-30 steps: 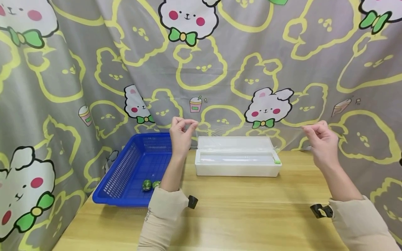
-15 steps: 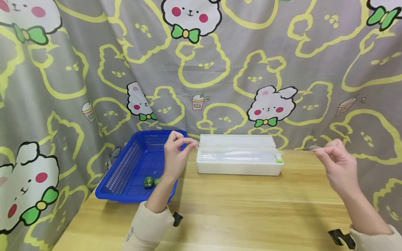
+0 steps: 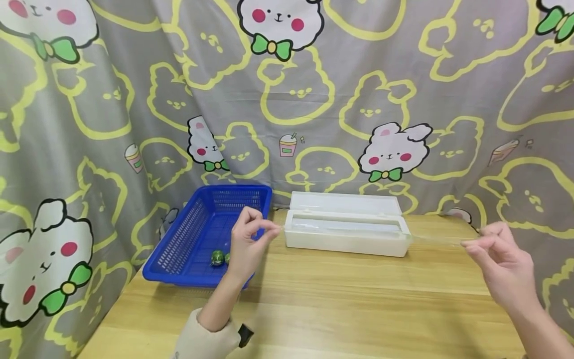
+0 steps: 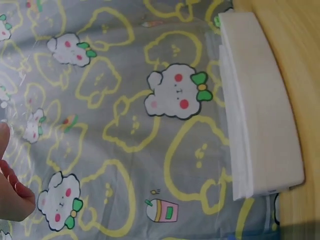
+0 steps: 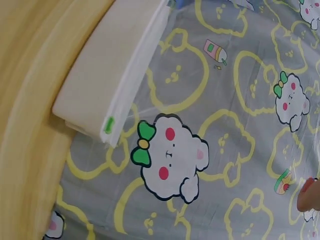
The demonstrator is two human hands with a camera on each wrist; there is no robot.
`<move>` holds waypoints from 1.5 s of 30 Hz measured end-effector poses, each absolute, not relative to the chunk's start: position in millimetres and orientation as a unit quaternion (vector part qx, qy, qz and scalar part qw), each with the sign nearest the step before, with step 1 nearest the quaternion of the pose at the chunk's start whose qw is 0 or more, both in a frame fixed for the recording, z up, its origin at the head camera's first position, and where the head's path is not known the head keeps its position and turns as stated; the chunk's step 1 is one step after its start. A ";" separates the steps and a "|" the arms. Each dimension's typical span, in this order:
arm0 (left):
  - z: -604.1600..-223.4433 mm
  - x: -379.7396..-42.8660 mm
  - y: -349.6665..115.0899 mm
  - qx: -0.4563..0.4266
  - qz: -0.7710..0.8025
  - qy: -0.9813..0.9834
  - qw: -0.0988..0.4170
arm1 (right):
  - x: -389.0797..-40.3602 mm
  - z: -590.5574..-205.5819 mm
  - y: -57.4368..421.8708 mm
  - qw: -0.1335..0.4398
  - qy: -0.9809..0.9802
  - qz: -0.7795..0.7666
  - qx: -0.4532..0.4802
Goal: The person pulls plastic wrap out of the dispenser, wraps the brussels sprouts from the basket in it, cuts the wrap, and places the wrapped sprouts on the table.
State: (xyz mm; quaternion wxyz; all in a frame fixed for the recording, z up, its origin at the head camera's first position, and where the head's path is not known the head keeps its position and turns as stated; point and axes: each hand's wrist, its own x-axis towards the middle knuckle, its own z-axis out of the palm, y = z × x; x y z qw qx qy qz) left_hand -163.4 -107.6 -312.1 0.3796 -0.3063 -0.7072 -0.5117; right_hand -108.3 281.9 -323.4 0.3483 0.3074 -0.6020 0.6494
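A clear plastic film [image 3: 435,241] runs between the two hands, crossing in front of the white box near the desk's far edge. It is thin, colourless and glossy; to the right of the box it gathers into a narrow, taut-looking strip with a faint yellowish cast from the desk [image 3: 358,309] behind it. The left hand [image 3: 247,244] pinches one end between thumb and fingertips, just beside the box's left end; the right hand [image 3: 506,269] pinches the other end the same way, further out toward the desk's right edge.

The white box [image 3: 345,243] is long and low, its lid [image 3: 345,203] tilted back against the patterned curtain [image 3: 314,99], with a long slot along the top. Something pale and shiny shows in the slot, possibly a roll, though the film's glare makes that hard to judge. A green tab [image 5: 109,125] shows at one end in the right wrist view.

Toward the desk's far left corner sits a blue basket [image 3: 152,271]. A round green item [image 3: 217,258] lies in it; a second is mostly hidden behind the left arm. The right sleeve is almost wholly cut off, and each wrist view catches only part of a hand at its border.
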 end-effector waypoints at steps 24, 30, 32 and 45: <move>-388.9 -124.5 -140.1 -0.502 -0.450 -0.722 0.157 | -70.4 -398.6 294.2 0.190 -0.668 0.550 0.463; -407.3 -116.2 -145.4 -0.495 -0.430 -0.747 0.112 | -70.1 -430.0 298.6 0.129 -0.687 0.533 0.477; -413.2 -115.4 -145.8 -0.499 -0.418 -0.753 0.098 | -70.0 -439.3 302.1 0.113 -0.695 0.528 0.476; -437.7 -117.9 -146.2 -0.476 -0.309 -0.823 0.011 | -73.5 -479.8 306.8 0.079 -0.758 0.443 0.472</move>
